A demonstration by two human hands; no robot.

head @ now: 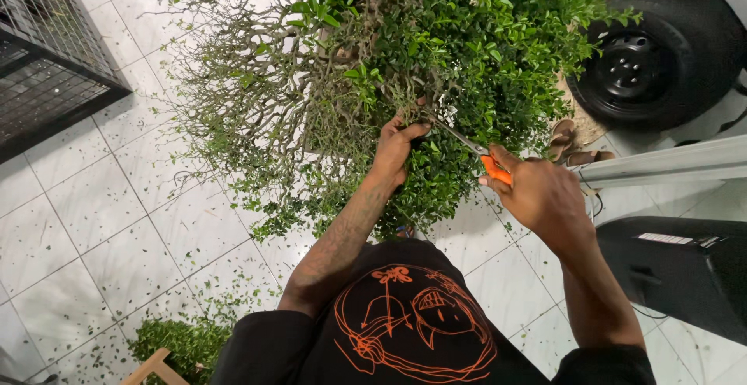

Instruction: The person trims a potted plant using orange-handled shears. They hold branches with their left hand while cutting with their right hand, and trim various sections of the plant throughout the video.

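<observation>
A black wire cage (47,58) stands at the far left, on the white tile floor (93,222). Tiny green leaf bits are scattered over the tiles, and a pile of cut leaves (183,342) lies low down, beside a bit of wood (152,367).

A big bush (373,50) fills the top middle. Its left side is mostly bare twigs and its right side is thick with small green leaves.

The left hand (395,150) reaches into the middle of the bush. Its fingers are curled around some twigs there.

Just to the right, the right hand (541,194) is closed around the orange handles of the scissors (476,154). The metal blades point up and left into the leaves, close to the left hand.

A pair of sandals (572,145) lies behind the bush. A black car wheel (661,47) is at the top right. Below it are a grey bar (669,163) and a black box (685,272).
</observation>
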